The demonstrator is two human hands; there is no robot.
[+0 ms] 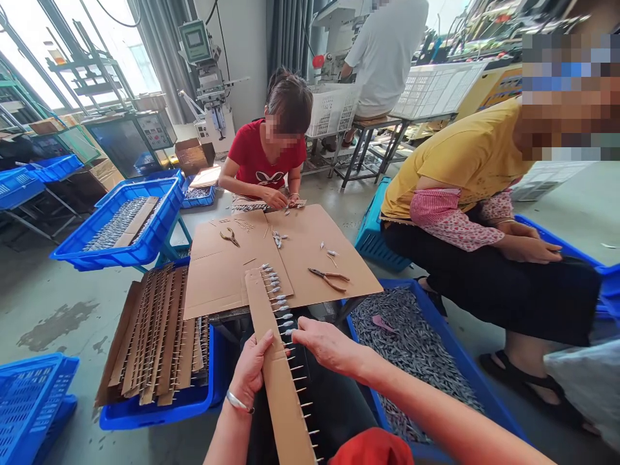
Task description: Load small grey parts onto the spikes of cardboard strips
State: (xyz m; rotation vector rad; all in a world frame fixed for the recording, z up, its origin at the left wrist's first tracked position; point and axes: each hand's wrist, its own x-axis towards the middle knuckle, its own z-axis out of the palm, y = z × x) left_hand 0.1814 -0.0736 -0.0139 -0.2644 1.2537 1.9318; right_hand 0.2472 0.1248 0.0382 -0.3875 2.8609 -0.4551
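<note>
While the left hand (249, 369) clamps the cardboard strip (277, 368), the right hand (323, 342) pinches a grey piece (287, 332) at its edge

Strip sits over the lap; far end overlaps the near edge of the cardboard-covered worktop (213, 265) in view, can't tell if touching. Left: thumb on top, fingers mostly hidden beneath. Right: thumb and index pressed together on the piece.

Risks, my read: sideways push could bend a pin (306, 405) or tear it from the card; loose left grip would let the strip twist; poorly seated piece could drop.

Long axis runs forward from the body, far end leaning slightly left. Pins point out to the right: far ones capped in grey, near ones bare.

Worktop: two pliers (325, 276), few loose pieces. Right: parts crate (498, 411) full of grey pieces. Left: strip crate (217, 361) with pinned strips. Co-worker in red (264, 155) opposite, co-worker in yellow (436, 152) at right.
</note>
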